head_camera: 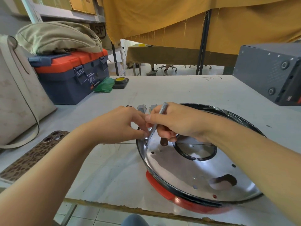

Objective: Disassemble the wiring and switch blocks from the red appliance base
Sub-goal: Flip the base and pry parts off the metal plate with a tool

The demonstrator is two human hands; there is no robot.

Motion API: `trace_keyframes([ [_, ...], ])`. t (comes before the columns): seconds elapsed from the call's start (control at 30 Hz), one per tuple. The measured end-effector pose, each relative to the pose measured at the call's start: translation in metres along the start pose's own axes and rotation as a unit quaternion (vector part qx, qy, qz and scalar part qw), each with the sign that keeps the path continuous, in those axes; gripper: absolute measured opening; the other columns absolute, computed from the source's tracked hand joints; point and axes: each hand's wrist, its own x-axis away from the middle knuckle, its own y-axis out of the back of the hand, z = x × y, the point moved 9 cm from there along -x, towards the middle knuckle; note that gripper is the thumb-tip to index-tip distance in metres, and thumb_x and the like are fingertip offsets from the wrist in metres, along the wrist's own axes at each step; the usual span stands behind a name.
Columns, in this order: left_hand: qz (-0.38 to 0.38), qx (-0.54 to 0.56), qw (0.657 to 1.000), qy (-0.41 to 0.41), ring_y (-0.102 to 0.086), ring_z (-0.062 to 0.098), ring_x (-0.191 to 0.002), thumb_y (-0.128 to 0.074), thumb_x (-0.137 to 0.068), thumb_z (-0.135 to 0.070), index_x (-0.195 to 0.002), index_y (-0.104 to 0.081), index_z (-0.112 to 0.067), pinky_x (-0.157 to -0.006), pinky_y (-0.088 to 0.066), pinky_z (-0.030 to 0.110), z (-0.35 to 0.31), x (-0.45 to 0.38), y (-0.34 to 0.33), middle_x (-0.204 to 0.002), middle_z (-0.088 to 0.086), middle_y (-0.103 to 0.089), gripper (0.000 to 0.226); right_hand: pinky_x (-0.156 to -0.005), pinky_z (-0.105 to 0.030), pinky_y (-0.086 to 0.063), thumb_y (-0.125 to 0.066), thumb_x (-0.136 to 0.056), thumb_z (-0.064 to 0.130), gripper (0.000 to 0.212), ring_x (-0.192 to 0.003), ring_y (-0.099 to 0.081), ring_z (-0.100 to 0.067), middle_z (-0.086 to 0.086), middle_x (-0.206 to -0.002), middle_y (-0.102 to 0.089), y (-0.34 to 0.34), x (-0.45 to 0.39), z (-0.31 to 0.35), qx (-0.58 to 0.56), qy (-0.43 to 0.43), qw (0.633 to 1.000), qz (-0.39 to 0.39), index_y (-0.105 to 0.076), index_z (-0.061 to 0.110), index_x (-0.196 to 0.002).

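The red appliance base point(166, 195) lies on the table with a shiny metal reflector plate point(179, 170) inside a black rim. My right hand point(175, 122) grips a slim grey screwdriver point(158, 118), its tip down at a small fastener on the plate's left edge. My left hand point(125, 124) pinches something small at that same spot; what it holds is hidden by my fingers. Two grey switch blocks point(141, 108) sit on the table just beyond my hands, with a darker part to their left.
A blue and orange toolbox point(73, 75) with a beige bag on it stands at the back left, beside a white tote bag point(17, 95). A phone point(32, 155) lies at the left edge. A grey box point(272, 75) fills the back right. Yellow tape point(121, 80) sits mid-back.
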Motion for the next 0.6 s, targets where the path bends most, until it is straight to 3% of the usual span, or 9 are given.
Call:
trace_keyframes([
  [0.13,0.006,-0.040,0.999,-0.005,-0.048,-0.009,-0.091,-0.063,-0.083,-0.030,-0.088,-0.074,-0.036,-0.072,-0.031,0.003,0.000,-0.003,-0.001,-0.085,-0.045,-0.042,0.013,-0.046,-0.017,-0.043,-0.059,-0.094,0.026,0.032,-0.043,-0.044,-0.009,-0.001,-0.048,-0.055,0.011,-0.001,0.002,0.012,0.016,0.999,-0.049,-0.068,0.003,-0.075],
  [0.23,0.010,-0.061,0.998,-0.007,-0.046,-0.012,-0.087,-0.063,-0.084,-0.030,-0.095,-0.074,-0.033,-0.070,-0.030,0.003,-0.001,-0.005,-0.002,-0.084,-0.043,-0.042,0.015,-0.049,-0.017,-0.045,-0.064,-0.090,0.029,0.031,-0.045,-0.047,-0.007,0.001,-0.050,-0.057,0.014,-0.001,0.004,0.010,0.026,0.998,-0.063,-0.068,0.015,-0.062],
  [0.33,0.005,-0.050,0.999,-0.003,-0.044,-0.019,-0.088,-0.063,-0.084,-0.029,-0.094,-0.074,-0.030,-0.068,-0.031,0.002,-0.001,-0.004,-0.001,-0.082,-0.041,-0.045,0.015,-0.051,-0.017,-0.043,-0.060,-0.094,0.030,0.032,-0.046,-0.046,-0.003,0.006,-0.048,-0.053,0.012,-0.001,0.007,0.034,0.036,0.997,-0.065,-0.067,0.011,-0.068],
  [0.5,0.012,-0.053,0.999,0.002,-0.048,-0.002,-0.089,-0.062,-0.085,-0.028,-0.087,-0.073,-0.033,-0.071,-0.028,0.002,-0.003,-0.003,-0.002,-0.090,-0.039,-0.041,0.012,-0.046,-0.016,-0.043,-0.048,-0.100,0.020,0.029,-0.041,-0.046,-0.007,0.000,-0.048,-0.056,0.005,0.000,0.002,0.017,0.003,0.999,-0.027,-0.063,0.004,-0.081],
  [0.6,0.019,-0.048,0.999,0.004,-0.045,-0.001,-0.093,-0.062,-0.085,-0.027,-0.087,-0.072,-0.034,-0.072,-0.026,0.001,-0.004,-0.002,-0.003,-0.091,-0.045,-0.035,0.013,-0.048,-0.019,-0.046,-0.050,-0.096,0.012,0.024,-0.041,-0.049,-0.007,-0.002,-0.050,-0.059,0.005,0.003,0.002,-0.002,-0.004,1.000,-0.013,-0.063,0.000,-0.080],
])
